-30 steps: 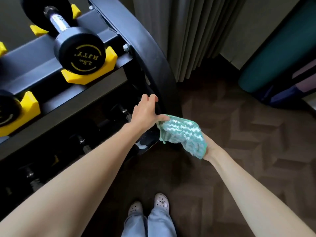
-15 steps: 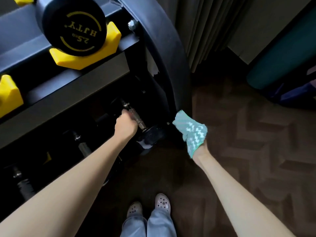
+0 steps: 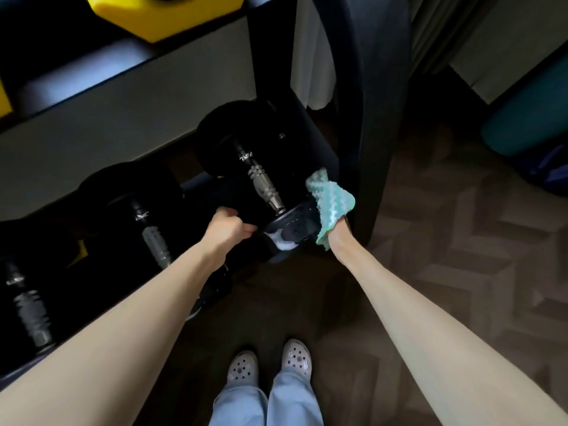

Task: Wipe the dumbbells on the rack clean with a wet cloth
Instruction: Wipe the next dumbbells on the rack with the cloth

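While cloth (image 3: 330, 204) presses dumbbell (image 3: 263, 186), left hand (image 3: 226, 230) seemingly gripping rack (image 3: 123, 118)

The cloth (image 3: 330, 201) covered all of my right hand (image 3: 337, 234) but its wrist end. My left hand (image 3: 226, 230) curled into the dark beside the dumbbell (image 3: 264, 186); what it gripped, I couldn't tell. The top edge cut off the yellow cradle (image 3: 159, 16).

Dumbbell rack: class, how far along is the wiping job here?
Done: no visible proof. In hand: the right hand presses a green-and-white fuzzy cloth against the near end of the rightmost black dumbbell. To do: its metal handle and the dumbbells beside it.
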